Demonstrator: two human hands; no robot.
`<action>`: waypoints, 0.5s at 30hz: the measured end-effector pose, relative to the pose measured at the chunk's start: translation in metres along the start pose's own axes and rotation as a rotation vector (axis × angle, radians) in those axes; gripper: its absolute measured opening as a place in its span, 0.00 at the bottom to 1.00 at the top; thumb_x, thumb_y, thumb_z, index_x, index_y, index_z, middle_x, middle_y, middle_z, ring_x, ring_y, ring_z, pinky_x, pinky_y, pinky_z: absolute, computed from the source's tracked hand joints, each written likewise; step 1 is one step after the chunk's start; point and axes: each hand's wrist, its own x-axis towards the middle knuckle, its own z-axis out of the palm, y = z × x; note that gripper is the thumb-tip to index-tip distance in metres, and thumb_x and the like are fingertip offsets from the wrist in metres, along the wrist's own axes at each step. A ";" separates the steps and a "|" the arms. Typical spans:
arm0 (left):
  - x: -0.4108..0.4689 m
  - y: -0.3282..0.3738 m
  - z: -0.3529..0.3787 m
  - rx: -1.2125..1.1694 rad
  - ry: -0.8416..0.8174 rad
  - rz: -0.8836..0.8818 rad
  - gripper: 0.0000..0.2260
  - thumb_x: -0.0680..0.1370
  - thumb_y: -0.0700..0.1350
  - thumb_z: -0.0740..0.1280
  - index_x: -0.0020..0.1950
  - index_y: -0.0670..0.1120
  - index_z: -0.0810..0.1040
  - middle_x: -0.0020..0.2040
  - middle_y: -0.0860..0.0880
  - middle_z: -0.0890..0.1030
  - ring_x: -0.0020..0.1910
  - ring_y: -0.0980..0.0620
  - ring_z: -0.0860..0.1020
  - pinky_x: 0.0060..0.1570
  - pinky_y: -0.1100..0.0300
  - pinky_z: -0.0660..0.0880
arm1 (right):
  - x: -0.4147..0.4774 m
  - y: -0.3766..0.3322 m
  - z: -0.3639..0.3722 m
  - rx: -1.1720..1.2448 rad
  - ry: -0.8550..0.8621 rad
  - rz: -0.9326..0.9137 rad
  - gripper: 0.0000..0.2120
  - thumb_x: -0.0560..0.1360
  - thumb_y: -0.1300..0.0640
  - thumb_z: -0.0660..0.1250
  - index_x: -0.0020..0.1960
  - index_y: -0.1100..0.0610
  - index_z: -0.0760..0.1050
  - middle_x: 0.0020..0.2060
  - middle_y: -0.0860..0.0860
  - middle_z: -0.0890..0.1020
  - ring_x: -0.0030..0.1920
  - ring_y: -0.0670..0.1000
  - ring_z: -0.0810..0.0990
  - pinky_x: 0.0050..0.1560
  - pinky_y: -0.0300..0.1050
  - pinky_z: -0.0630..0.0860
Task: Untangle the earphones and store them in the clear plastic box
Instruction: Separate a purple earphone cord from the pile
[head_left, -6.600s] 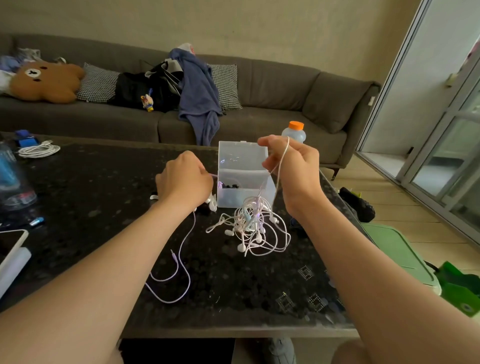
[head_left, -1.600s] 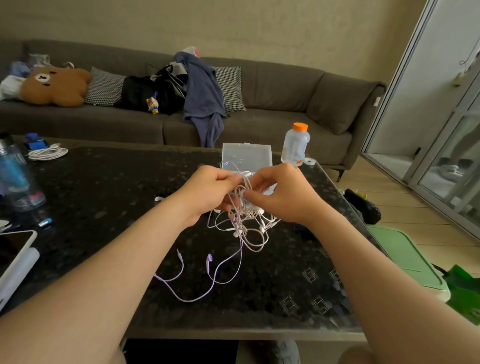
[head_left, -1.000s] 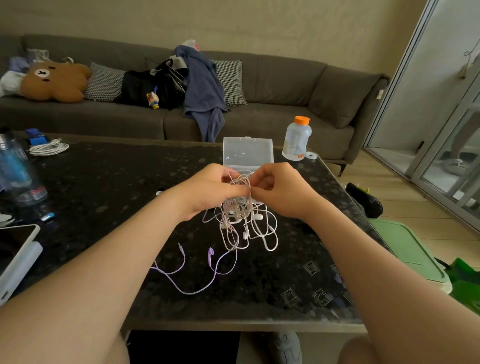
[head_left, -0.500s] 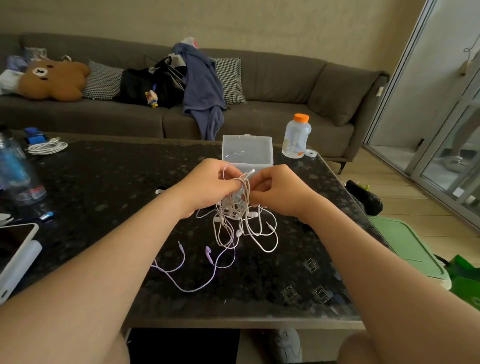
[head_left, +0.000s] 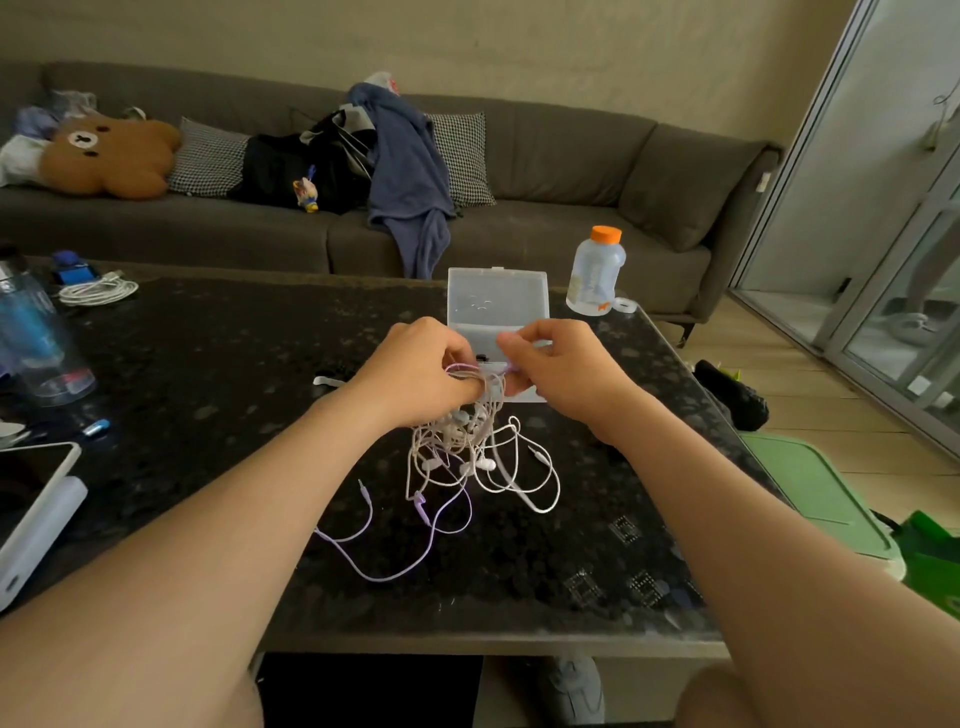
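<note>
No text is readable; the bottle (head_left: 595, 270) label is too blurred to make out.

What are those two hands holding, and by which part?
The tangled earphones, by the top of the bundle. The left hand grips the bunched cords; the right hand pinches a purple cord. The rest hangs to the table.

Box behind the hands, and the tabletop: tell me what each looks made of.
Box: clear, slightly frosted plastic; its raised lid is translucent with small glints. Tabletop: likely polished dark stone such as granite, judging by pale speckles and soft sheen; laminate cannot be ruled out.
</note>
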 end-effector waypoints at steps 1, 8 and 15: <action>0.000 0.000 -0.001 0.006 -0.021 -0.007 0.07 0.76 0.55 0.78 0.47 0.53 0.88 0.39 0.54 0.85 0.39 0.57 0.83 0.35 0.65 0.74 | -0.001 -0.001 0.000 0.035 -0.002 0.006 0.11 0.84 0.47 0.67 0.55 0.55 0.80 0.41 0.51 0.89 0.43 0.48 0.89 0.46 0.42 0.80; 0.001 -0.002 -0.003 0.004 -0.012 -0.032 0.07 0.77 0.55 0.77 0.47 0.52 0.89 0.37 0.54 0.85 0.39 0.55 0.82 0.34 0.63 0.72 | -0.006 0.004 -0.005 0.124 -0.248 -0.036 0.19 0.73 0.48 0.81 0.58 0.53 0.80 0.46 0.55 0.88 0.49 0.54 0.88 0.54 0.49 0.84; 0.002 0.001 -0.002 -0.055 -0.108 -0.071 0.12 0.76 0.58 0.77 0.41 0.49 0.88 0.36 0.51 0.86 0.36 0.56 0.82 0.35 0.64 0.72 | -0.003 0.007 -0.002 0.054 -0.076 -0.158 0.28 0.72 0.65 0.78 0.65 0.48 0.71 0.47 0.56 0.80 0.45 0.53 0.84 0.49 0.55 0.87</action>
